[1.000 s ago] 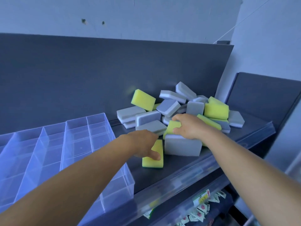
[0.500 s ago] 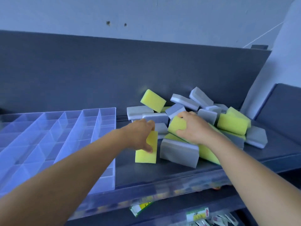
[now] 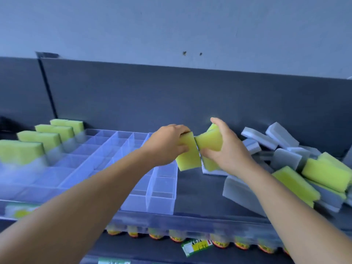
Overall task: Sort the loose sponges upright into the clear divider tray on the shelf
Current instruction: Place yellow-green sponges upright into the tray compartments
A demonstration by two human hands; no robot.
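A person's left hand (image 3: 169, 144) pinches one yellow sponge (image 3: 188, 156) and the right hand (image 3: 225, 149) squeezes another (image 3: 210, 141), both held just beside the clear tray (image 3: 162, 197). The sponges look light, soft and squashy, easiest gripped across their flat faces. Loose sponges (image 3: 297, 168) lie heaped on the dark shelf (image 3: 198, 193) below a pale wall (image 3: 171, 25).

Both hands (image 3: 169, 144) (image 3: 226, 149) curled, gripping, arms fwd

A shop: a dark display shelf (image 3: 200, 189) with price labels (image 3: 197, 247) and rows of packaged goods (image 3: 156, 235) below.
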